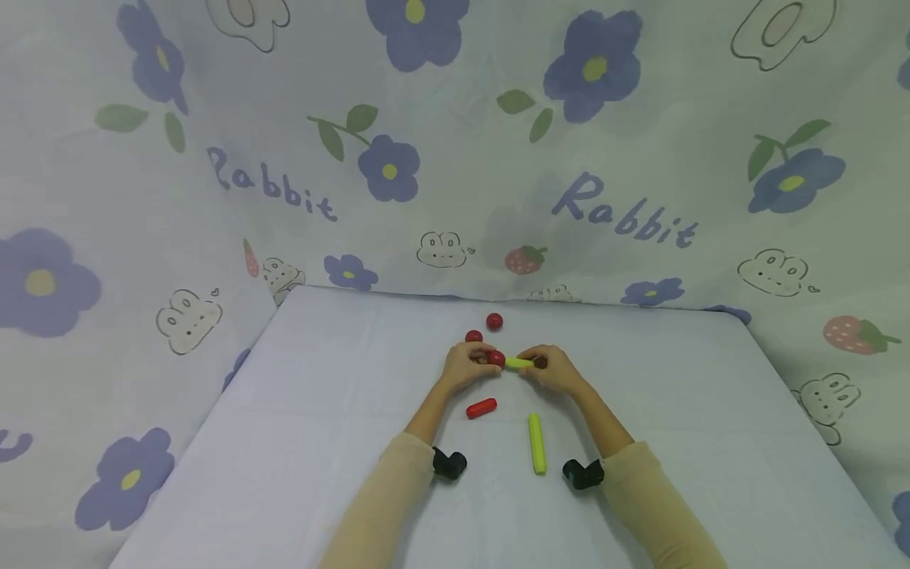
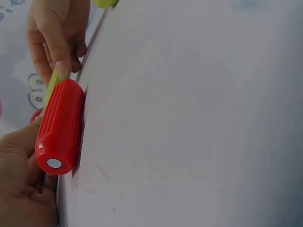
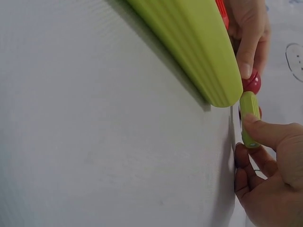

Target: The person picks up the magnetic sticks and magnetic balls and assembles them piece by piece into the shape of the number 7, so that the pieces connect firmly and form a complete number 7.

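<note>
In the head view my left hand [image 1: 468, 367] pinches a red ball [image 1: 496, 359] between thumb and fingers. Facing it, my right hand [image 1: 558, 369] pinches a short yellow-green rod [image 1: 519, 363] with ridged sides. The right wrist view shows the rod [image 3: 250, 104] with one end against the ball [image 3: 253, 84]; a small silvery disc marks its other end. A short red rod [image 1: 481, 408] lies on the table nearer to me, below the left hand. Its end carries a pale round disc in the left wrist view. Fingers partly hide the ball.
A longer yellow-green rod [image 1: 536, 444] lies between the forearms. Beyond the left hand are two red balls, one farther back [image 1: 494, 322] and one close to the fingers [image 1: 474, 337]. The white-covered table [image 1: 320, 411] meets a patterned cloth [image 1: 455, 174] at the back.
</note>
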Action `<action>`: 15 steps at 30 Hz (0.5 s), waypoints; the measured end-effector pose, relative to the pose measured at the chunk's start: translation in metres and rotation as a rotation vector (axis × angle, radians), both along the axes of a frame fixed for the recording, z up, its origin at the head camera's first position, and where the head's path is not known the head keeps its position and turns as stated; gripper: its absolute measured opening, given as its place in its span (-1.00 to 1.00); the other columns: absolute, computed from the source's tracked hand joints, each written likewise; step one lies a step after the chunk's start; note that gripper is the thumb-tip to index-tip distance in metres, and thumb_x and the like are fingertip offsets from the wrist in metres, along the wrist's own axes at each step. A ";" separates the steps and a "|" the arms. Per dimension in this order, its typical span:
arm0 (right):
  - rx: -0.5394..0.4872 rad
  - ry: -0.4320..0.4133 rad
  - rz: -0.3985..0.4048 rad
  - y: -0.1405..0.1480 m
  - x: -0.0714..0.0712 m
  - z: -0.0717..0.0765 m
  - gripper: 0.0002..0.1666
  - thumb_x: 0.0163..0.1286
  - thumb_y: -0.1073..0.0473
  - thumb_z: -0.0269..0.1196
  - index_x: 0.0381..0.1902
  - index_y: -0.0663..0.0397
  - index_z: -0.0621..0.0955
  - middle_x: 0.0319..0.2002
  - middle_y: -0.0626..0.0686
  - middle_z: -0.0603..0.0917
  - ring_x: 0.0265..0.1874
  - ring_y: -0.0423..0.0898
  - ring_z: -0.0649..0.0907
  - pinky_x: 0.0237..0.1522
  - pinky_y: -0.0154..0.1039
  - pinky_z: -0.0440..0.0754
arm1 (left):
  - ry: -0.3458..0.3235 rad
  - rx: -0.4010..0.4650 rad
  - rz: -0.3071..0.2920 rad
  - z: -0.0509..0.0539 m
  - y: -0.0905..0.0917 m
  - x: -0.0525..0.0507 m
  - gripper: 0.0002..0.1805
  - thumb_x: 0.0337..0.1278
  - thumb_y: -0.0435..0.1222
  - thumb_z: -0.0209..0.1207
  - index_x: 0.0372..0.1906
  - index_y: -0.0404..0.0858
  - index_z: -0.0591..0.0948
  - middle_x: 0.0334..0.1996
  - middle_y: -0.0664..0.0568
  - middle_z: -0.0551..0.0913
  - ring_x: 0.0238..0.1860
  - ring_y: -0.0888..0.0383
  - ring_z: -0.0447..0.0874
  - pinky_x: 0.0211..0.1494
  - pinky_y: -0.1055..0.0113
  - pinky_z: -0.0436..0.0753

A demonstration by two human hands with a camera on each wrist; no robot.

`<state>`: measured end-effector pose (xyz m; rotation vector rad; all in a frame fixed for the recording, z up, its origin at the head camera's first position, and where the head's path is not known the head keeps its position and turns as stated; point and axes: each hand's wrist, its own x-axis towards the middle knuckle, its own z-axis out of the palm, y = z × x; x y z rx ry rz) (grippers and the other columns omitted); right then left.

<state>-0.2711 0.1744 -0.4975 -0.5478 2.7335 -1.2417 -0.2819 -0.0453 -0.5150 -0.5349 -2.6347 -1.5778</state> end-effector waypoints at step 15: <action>0.012 0.008 -0.042 0.001 0.005 0.001 -0.68 0.16 0.22 0.36 -0.12 0.22 0.66 -0.22 0.09 0.68 -0.27 -0.08 0.58 -0.16 -0.18 0.56 | -0.037 0.063 -0.004 0.003 -0.004 0.006 -0.58 -0.23 -0.34 0.46 -0.13 -0.34 0.68 -0.31 -0.09 0.70 -0.36 0.20 0.61 -0.26 0.47 0.57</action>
